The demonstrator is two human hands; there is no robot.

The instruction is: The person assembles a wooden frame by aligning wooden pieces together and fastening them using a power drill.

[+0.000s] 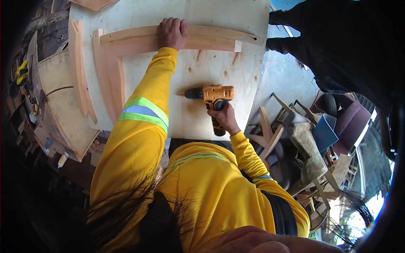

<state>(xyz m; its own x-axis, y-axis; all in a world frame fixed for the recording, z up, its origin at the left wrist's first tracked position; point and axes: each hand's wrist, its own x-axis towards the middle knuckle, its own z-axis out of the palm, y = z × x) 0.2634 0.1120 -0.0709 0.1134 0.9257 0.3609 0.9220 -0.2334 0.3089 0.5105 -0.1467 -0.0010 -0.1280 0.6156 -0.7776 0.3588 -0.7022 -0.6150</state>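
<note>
My left hand (pixel 172 33) reaches across the plywood tabletop (pixel 202 114), its fingers curled over the far edge of a curved wooden rail (pixel 215 32). That rail is part of a pale wooden frame, with a second piece (pixel 206 42) along its near side and a wide upright (pixel 110 76) running toward me at its left end. My right hand (pixel 225 118) grips the handle of an orange and black cordless drill (pixel 218 93). The drill lies sideways over the plywood near my body, with its chuck and bit (pixel 183 93) pointing left, apart from the frame.
Another long shaped wooden piece (pixel 79 67) lies at the tabletop's left. A plywood box (pixel 69 109) stands beyond it, near yellow-handled tools (pixel 22 72). A person in dark clothes (pixel 341 46) stands at the far right. Piled chairs and upholstered parts (pixel 306 143) crowd the right side.
</note>
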